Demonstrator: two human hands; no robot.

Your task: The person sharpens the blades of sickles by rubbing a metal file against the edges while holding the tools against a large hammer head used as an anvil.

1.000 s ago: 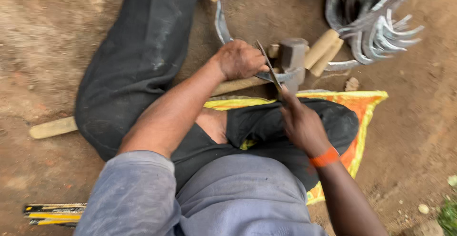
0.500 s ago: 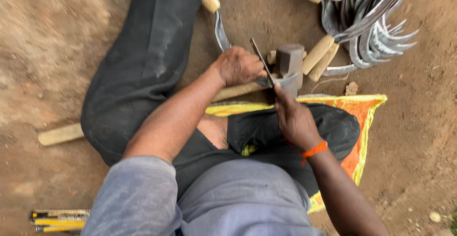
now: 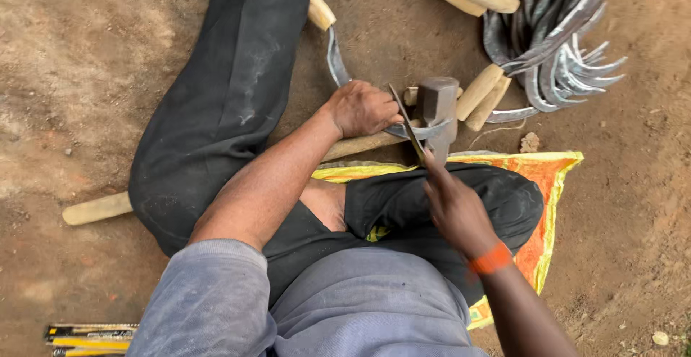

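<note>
Your left hand point(image 3: 363, 107) is closed over the curved grey blade of a sickle point(image 3: 338, 62), pinning it down on the blocky steel anvil point(image 3: 437, 105) that stands in the dirt just ahead of your crossed legs. That sickle arcs away from the anvil toward your outstretched leg and ends in a pale, rounded wooden handle. Your right hand point(image 3: 455, 209), with an orange band at the wrist, is clamped on the near end of a thin, flat metal file point(image 3: 405, 121); the file slants up from your fingers and its far end lies against the blade right at the anvil's near edge.

A long, smooth wooden handle point(image 3: 93, 208) runs from under your left hand, beneath your leg and out onto the bare earth well to the left of the anvil. Beyond the anvil and to its right sits a heap of finished sickles point(image 3: 554, 55), dull dark blades hooked together, light cylindrical handles fanned out. On the near side of the anvil, a woven orange-and-yellow sack point(image 3: 551, 184) lies flat under your legs. The ground is dry, crumbly reddish soil.
</note>
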